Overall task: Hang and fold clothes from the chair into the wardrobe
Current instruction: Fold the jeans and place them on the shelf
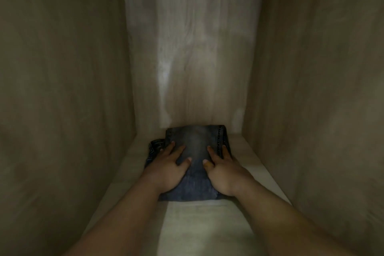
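Wardrobe [62, 89] compartment, wood-grain walls and back panel, pale shelf [193, 226] at the bottom. Folded jeans [196, 145] lie flat on shelf, near the back panel. Left hand [166, 170] and right hand [225, 172] both press flat on jeans, fingers straight, slightly apart, side by side

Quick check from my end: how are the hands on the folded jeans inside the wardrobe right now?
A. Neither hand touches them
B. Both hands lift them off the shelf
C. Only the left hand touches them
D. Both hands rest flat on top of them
D: the left hand and the right hand both lie with straight fingers on top of the folded jeans, which rest on the wardrobe shelf.
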